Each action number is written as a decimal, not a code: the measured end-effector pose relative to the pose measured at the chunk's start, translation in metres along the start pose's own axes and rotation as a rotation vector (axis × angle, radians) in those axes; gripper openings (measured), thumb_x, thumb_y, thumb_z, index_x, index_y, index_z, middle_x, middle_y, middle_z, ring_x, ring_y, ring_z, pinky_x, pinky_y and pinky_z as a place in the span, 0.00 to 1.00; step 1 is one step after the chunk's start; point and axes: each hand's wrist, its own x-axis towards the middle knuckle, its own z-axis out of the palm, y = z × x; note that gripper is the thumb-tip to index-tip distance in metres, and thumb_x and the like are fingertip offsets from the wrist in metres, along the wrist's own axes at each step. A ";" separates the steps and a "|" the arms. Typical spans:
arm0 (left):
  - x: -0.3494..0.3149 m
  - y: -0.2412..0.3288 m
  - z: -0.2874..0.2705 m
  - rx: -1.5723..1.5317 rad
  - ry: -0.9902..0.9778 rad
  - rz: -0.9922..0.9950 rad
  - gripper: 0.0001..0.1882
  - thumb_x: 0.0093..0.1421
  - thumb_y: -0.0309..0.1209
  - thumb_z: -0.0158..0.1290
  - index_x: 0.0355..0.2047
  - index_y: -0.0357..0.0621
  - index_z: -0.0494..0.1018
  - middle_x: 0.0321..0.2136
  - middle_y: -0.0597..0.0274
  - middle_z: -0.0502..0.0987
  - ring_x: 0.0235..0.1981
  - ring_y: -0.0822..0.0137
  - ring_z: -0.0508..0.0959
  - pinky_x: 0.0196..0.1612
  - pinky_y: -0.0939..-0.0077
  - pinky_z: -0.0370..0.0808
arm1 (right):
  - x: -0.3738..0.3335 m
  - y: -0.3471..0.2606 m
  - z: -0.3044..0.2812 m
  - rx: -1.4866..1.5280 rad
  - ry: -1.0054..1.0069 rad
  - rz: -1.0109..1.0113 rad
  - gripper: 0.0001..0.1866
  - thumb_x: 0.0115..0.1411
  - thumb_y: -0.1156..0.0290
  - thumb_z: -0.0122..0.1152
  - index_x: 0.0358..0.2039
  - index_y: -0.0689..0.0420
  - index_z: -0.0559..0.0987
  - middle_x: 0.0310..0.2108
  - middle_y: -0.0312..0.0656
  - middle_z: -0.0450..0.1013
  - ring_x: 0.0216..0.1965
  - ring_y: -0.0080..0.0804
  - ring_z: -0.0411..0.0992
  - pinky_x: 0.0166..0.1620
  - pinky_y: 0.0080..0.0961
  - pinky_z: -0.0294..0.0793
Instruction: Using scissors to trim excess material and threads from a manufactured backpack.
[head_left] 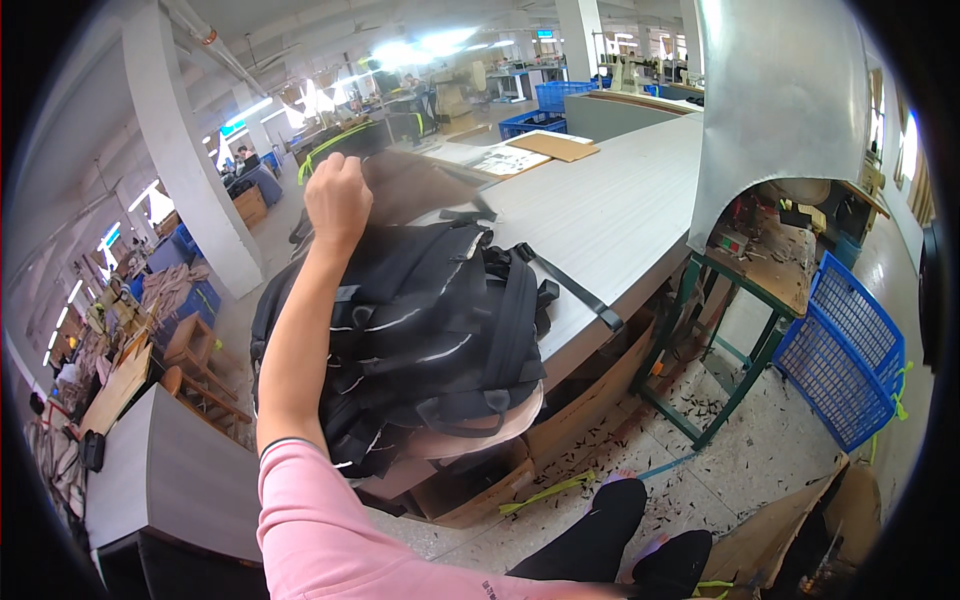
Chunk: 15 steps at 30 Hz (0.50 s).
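My left hand (338, 200) is raised at the far left end of the table, its fingers curled closed. Beside it, a brown sheet-like thing (425, 188) is smeared by motion; whether the fingers grip it I cannot tell. Below the hand and forearm lies a pile of black backpacks (410, 300) with pale seam edges, straps and buckles, hanging over the table edge. One black strap (575, 285) stretches across the tabletop. A yellow-green strip (328, 147) shows just behind my left hand. My right hand is out of view.
The pale table (620, 190) carries flat brown boards (555, 146) at its far side. To the right stand a green-legged machine stand (740, 270) and a blue crate (840, 350). Cardboard boxes (590, 400) sit under the table; dark scraps litter the floor. A grey table (190, 480) is at left.
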 end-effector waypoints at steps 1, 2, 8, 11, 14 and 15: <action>0.015 0.024 -0.028 -0.041 0.033 0.027 0.03 0.44 0.22 0.48 0.17 0.42 0.66 0.18 0.58 0.66 0.23 0.57 0.70 0.25 0.64 0.68 | 0.020 -0.020 0.010 -0.351 -0.112 0.458 0.22 0.56 0.70 0.56 0.50 0.64 0.67 0.44 0.54 0.71 0.42 0.50 0.70 0.44 0.37 0.68; 0.026 0.051 -0.060 -0.065 0.057 0.062 0.03 0.44 0.22 0.48 0.17 0.41 0.65 0.18 0.57 0.65 0.22 0.56 0.70 0.24 0.64 0.68 | 0.038 -0.027 0.020 -0.683 -0.244 0.916 0.23 0.57 0.69 0.56 0.51 0.63 0.67 0.45 0.54 0.70 0.44 0.50 0.70 0.45 0.37 0.68; -0.036 0.177 -0.231 -0.440 -0.069 0.349 0.08 0.42 0.22 0.52 0.26 0.31 0.74 0.14 0.63 0.64 0.14 0.71 0.66 0.15 0.80 0.60 | 0.050 0.033 0.126 0.143 -0.125 0.536 0.25 0.57 0.74 0.49 0.56 0.59 0.60 0.26 0.41 0.72 0.28 0.29 0.73 0.30 0.20 0.73; -0.078 0.249 -0.264 -0.809 -0.097 0.251 0.08 0.42 0.23 0.53 0.25 0.32 0.74 0.14 0.67 0.64 0.14 0.75 0.65 0.15 0.83 0.58 | 0.085 -0.035 0.197 0.924 -0.408 0.592 0.51 0.45 0.34 0.56 0.57 0.60 0.55 0.32 0.46 0.72 0.35 0.36 0.74 0.37 0.36 0.76; -0.125 0.287 -0.287 -1.066 -0.204 0.277 0.13 0.39 0.22 0.53 0.28 0.31 0.73 0.15 0.67 0.64 0.14 0.75 0.64 0.14 0.83 0.59 | 0.103 -0.051 0.254 1.732 -0.425 0.679 0.51 0.43 0.38 0.60 0.60 0.54 0.54 0.36 0.41 0.71 0.35 0.27 0.71 0.35 0.20 0.74; -0.139 0.299 -0.292 -1.128 -0.216 0.270 0.13 0.39 0.22 0.53 0.28 0.31 0.73 0.15 0.67 0.64 0.14 0.75 0.64 0.14 0.83 0.59 | 0.096 -0.010 0.271 2.058 -0.705 0.367 0.42 0.49 0.50 0.64 0.58 0.56 0.58 0.38 0.38 0.68 0.36 0.21 0.69 0.41 0.14 0.70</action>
